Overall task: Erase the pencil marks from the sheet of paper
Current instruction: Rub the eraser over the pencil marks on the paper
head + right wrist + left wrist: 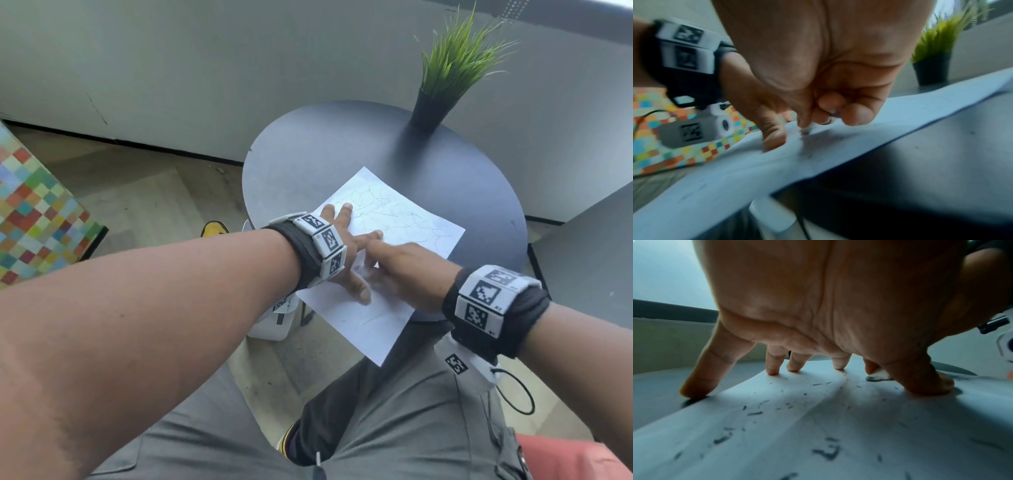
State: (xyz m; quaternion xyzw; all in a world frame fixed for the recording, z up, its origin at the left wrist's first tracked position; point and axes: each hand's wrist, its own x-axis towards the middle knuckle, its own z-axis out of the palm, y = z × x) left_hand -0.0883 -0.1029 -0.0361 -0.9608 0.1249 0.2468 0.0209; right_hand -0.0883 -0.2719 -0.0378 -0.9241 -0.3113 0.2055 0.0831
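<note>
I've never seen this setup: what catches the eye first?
The two hands meeting on the sheet of paper at the round table's near edge: the left hand spread flat on it, the right hand pinching a small eraser. Behind stands a spiky green potted plant.

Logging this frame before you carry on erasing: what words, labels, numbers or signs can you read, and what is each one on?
No readable words.
Left wrist band: black-and-white square marker codes, with tiny characters beside them, too small to read.
Right wrist band: the same kind of codes; tiny characters at the tile corners, too blurred to read.
Paper: only pencil scribbles, no letters or numbers that I can make out.
Plant pot: no label visible.
</note>
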